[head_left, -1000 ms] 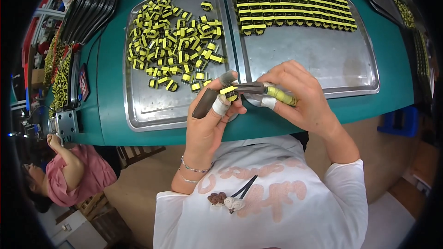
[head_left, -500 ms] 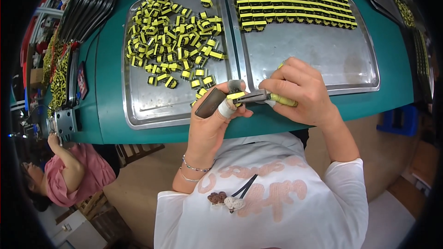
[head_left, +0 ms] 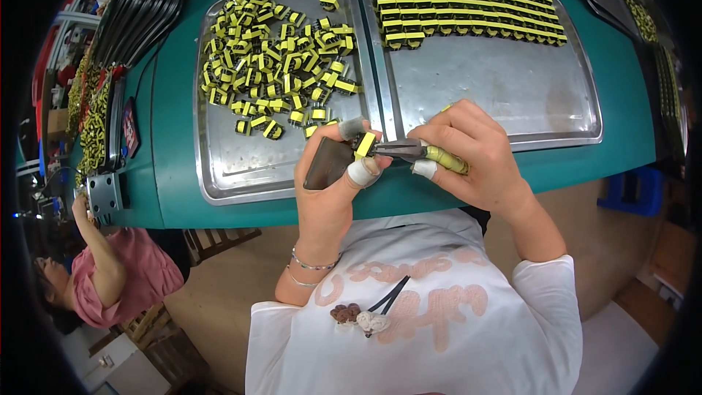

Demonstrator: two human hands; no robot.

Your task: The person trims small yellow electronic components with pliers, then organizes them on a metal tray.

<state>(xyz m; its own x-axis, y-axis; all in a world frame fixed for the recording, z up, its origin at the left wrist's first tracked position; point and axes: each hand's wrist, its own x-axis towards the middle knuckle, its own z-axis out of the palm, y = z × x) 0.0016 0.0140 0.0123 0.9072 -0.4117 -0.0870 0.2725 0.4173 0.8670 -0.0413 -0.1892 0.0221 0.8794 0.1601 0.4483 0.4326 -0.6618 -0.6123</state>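
Observation:
My left hand (head_left: 326, 189), its thumb and a finger wrapped in tape, pinches a small black part with a yellow band (head_left: 365, 145). A dark flat block (head_left: 328, 164) also rests in that hand, against the palm. My right hand (head_left: 475, 148) is closed round pliers (head_left: 401, 148) with yellow-wrapped handles. The jaws reach left and touch the side of the pinched part. Behind my left hand, a metal tray (head_left: 281, 168) bears a loose heap of similar yellow-and-black parts (head_left: 274, 58).
A second metal tray (head_left: 497, 91) on the right bears straight rows of these parts (head_left: 468, 11). Both stand on a green table (head_left: 172, 146). Stacked black trays (head_left: 142, 11) are at the far left. A person in pink (head_left: 128, 271) works at left; a blue stool (head_left: 632, 192) stands right.
The small part has turned between my left fingers, so its yellow band now stands more upright. The plier jaws have shifted slightly. At left, the person's arm has moved.

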